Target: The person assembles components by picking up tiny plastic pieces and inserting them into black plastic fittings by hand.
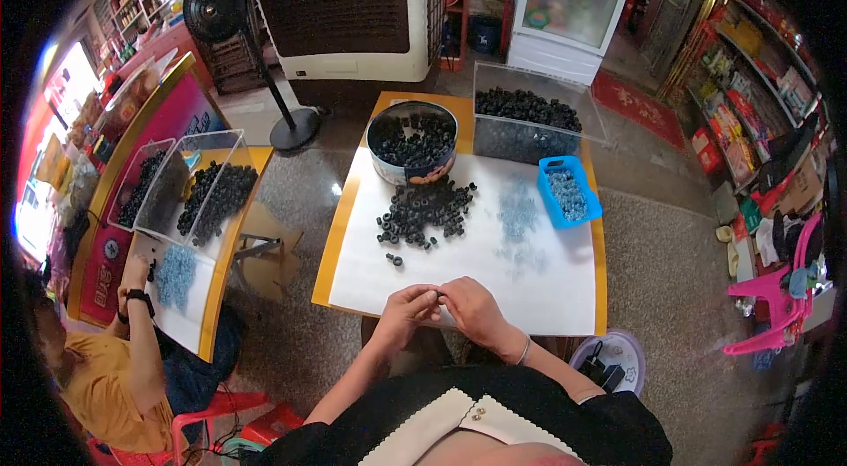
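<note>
A white-topped table fills the middle of the frame; at its upper right stands a clear bin of black pieces, with a round tin of the same at upper centre and a blue basket of small translucent pieces at right. A loose heap of black rings spreads below the tin, beside a thin scatter of translucent bits. At lower centre, the left hand and right hand meet, fingertips pinched together on what looks like a small dark piece, mostly hidden by them. Such a piece is probably very light and firm, perhaps rubbery, hard to break but apt to roll; it is best gripped by its outer wall between thumb and forefinger. The translucent bits look harder and more slippery, better pinched singly across their sides.
</note>
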A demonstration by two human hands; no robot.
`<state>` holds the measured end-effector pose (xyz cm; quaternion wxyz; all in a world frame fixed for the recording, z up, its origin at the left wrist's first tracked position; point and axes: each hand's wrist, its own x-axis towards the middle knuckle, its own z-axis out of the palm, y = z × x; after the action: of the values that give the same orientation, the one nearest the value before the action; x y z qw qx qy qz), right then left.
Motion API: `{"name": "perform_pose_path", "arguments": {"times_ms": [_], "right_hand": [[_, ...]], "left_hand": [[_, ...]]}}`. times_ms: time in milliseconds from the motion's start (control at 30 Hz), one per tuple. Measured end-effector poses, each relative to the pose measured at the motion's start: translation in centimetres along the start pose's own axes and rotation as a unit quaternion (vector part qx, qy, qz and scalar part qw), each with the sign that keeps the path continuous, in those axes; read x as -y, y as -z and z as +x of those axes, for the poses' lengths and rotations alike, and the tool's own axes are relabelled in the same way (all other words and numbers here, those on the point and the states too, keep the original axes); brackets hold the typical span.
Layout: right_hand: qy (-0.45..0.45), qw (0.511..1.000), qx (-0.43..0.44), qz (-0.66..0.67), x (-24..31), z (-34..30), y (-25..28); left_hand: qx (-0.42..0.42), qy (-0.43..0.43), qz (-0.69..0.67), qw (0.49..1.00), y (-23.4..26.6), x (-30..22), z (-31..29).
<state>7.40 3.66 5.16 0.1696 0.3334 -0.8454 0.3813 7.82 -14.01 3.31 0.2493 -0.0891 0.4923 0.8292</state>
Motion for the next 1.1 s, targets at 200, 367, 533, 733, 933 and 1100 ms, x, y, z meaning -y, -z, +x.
{"name": "perform_pose_path", "arguments": {"times_ms": [200, 367, 533, 733, 933, 1100], "right_hand": [[-0.01, 0.999, 0.017, -0.03, -0.1, 0.1, 0.1], [-0.024, 0.997, 0.036, -0.063, -0.1, -0.1, 0.1], [-0.008, 0.996, 0.035, -0.084, -0.8, -0.7, -0.4], [-0.022, 0.995, 0.072, -0.06, -0.2, -0.4, 0.2], [-0.136, 0.985, 0.095, 0.043, -0.9, -0.8, -0.7], [-0.137, 0.987, 0.068, 0.046, -0.4, -0.6, -0.6]], "left_hand": [[0.001, -0.02, 0.04, 0.999, 0.6, 0.4, 0.3], [-0.015, -0.025, 0.061, 0.998, 0.1, 0.2, -0.1], [-0.003, -0.014, 0.074, 0.997, 0.1, 0.0, -0.2], [0.005, -0.022, 0.111, 0.994, -0.1, -0.2, -0.2], [-0.009, -0.024, 0.116, 0.993, 0.1, 0.4, 0.0], [-0.066, -0.12, 0.267, 0.954, -1.2, 0.4, -0.6]]}}
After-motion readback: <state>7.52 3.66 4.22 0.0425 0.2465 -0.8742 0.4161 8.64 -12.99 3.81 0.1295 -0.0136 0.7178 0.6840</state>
